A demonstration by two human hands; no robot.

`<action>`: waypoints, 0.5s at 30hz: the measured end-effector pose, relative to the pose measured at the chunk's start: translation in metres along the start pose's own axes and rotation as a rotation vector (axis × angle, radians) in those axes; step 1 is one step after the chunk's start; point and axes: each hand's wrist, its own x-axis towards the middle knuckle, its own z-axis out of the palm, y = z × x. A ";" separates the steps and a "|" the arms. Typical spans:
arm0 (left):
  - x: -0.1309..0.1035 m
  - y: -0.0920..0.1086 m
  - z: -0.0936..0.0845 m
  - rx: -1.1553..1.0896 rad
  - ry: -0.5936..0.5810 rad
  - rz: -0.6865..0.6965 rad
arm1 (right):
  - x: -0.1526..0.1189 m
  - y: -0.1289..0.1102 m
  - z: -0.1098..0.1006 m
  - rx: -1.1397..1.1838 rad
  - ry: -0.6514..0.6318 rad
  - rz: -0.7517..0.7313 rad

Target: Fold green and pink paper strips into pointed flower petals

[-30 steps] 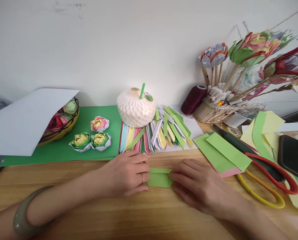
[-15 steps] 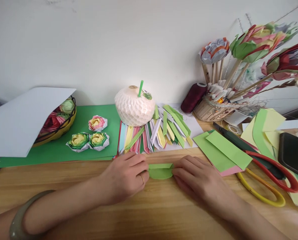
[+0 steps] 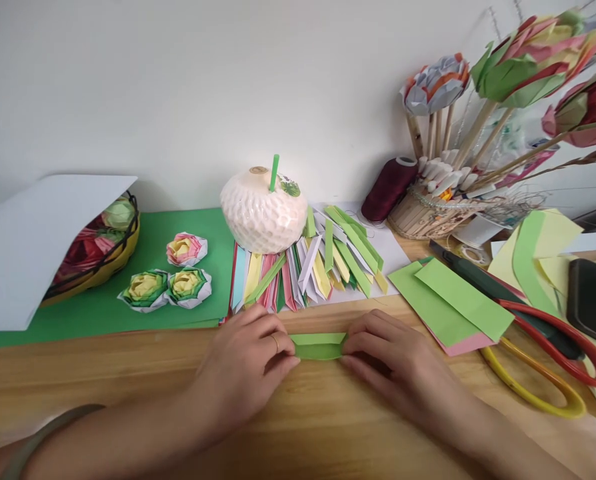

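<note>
A small light-green piece of paper (image 3: 319,348) lies low over the wooden table, a fold running along its length. My left hand (image 3: 251,363) pinches its left end, thumb below and fingers above. At its right end, my right hand (image 3: 395,357) grips in the same way, so both tips of the paper are hidden. Just beyond my hands lie many folded paper strips (image 3: 311,260) in green, white, yellow and pink. Flat green paper rectangles (image 3: 448,303) rest right of my right hand, with a pink sheet beneath.
Scissors (image 3: 533,333) with red and yellow handles lie at right, near a black phone (image 3: 595,297). A white textured pot (image 3: 265,210) stands behind the strips. Paper flowers (image 3: 185,273) sit on green sheets (image 3: 153,230) beside a basket (image 3: 118,260). A maroon thread spool (image 3: 389,190) leans at back.
The green paper's near part now looks narrower, its near edge folded upward. My left thumb has come forward along the paper's near edge. The whole view has shifted slightly.
</note>
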 end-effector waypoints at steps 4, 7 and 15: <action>0.001 0.001 0.001 -0.042 -0.019 -0.096 | 0.000 0.000 0.004 0.039 0.014 0.052; 0.003 0.003 0.001 -0.030 -0.031 -0.142 | 0.001 -0.001 0.006 0.058 0.012 0.098; 0.004 0.005 0.004 -0.079 0.000 -0.175 | 0.004 -0.006 0.008 0.051 0.045 0.125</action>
